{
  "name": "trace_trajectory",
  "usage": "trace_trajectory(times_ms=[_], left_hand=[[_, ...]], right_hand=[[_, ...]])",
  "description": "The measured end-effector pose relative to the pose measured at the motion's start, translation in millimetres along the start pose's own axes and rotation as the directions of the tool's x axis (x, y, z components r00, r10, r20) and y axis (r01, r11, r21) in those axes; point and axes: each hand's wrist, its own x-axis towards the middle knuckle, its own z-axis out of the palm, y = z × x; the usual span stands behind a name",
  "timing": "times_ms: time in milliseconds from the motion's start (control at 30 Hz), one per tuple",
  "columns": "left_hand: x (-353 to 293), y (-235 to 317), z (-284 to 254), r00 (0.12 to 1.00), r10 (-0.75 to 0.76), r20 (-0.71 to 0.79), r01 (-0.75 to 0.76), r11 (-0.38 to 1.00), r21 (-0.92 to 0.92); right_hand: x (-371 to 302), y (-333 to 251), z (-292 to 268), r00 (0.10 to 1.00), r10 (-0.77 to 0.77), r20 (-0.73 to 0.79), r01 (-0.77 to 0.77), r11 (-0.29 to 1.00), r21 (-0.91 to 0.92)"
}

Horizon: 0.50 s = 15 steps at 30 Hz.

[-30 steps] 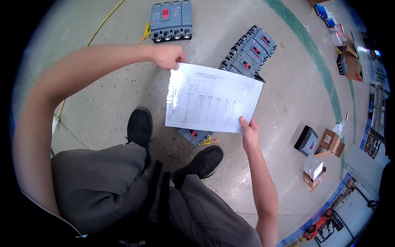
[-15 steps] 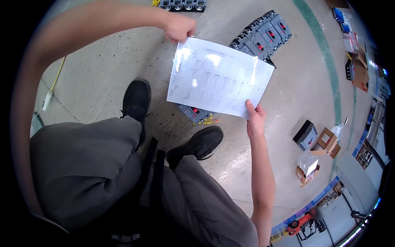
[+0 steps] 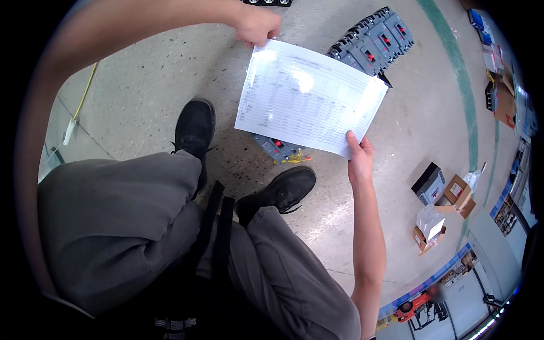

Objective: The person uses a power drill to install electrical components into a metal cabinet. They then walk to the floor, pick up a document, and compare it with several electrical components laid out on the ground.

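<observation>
A glossy white sheet [image 3: 309,102] printed with a table hangs tilted between my two hands above the floor. My left hand [image 3: 258,25] is closed on its far left corner, the fingers curled. At the near right corner, my right hand [image 3: 360,156] pinches the edge with the thumb on top. Light glares off the sheet's middle. Beneath its near edge shows part of a grey circuit breaker [image 3: 277,146] with a red toggle and yellow wires [image 3: 293,157]. Beyond its far right side stands a row of grey circuit breakers [image 3: 374,45] with red toggles, partly covered by the sheet.
More dark devices [image 3: 269,2] lie at the far edge. On the right are a grey-and-black box [image 3: 429,184], an open cardboard box [image 3: 458,192] and a clear plastic package [image 3: 430,221]. A green line [image 3: 462,85] crosses the floor. My shoes [image 3: 195,127] stand near the sheet.
The whole view has shifted slightly, so the floor things sit a little further right and up. Both hands keep hold of the sheet, which stays spread out.
</observation>
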Motion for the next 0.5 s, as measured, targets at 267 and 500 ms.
trace_trajectory(times_ms=[267, 500], left_hand=[[1.9, -8.0, 1.5, 0.999, -0.041, 0.005, 0.04, 0.997, 0.066], [-6.1, 23.9, -12.3, 0.962, -0.273, -0.02, 0.273, 0.962, -0.019]], right_hand=[[1.3, -0.5, 0.5, 1.0, 0.007, 0.023, -0.007, 1.0, 0.002], [-1.4, -3.1, 3.8, 1.0, 0.004, -0.01, -0.004, 1.0, 0.001]])
